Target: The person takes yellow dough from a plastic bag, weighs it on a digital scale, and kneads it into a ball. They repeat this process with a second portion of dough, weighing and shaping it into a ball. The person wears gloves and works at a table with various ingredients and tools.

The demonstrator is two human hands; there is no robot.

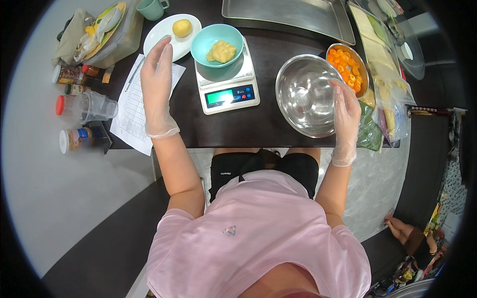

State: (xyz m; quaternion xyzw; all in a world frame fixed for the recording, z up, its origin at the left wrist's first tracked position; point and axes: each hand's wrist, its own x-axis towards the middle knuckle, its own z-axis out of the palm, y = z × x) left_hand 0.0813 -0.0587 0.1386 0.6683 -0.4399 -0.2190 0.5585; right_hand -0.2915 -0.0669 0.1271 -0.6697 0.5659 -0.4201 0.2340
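Note:
My left hand [158, 80], in a clear plastic glove, is raised over a printed sheet [128, 115] and the near rim of a white plate [156, 28]. A round yellow ball [182, 28] lies on that plate. Beside it, a turquoise bowl [201, 41] with a lump of yellow dough [221, 51] stands on a digital kitchen scale [230, 98], whose display is lit. My right hand [346, 108], gloved too, is at the right rim of an empty steel mixing bowl [303, 95]; whether it touches the rim I cannot tell. Neither hand grips anything.
Orange pieces fill a metal bowl [365, 65] at the right, near bagged food [391, 82]. A metal tray [283, 13] lies at the back. Jars [74, 139], plastic cups [95, 107], a plastic bin [126, 41] and a green mug [151, 9] stand left. Another person's legs [400, 227] show lower right.

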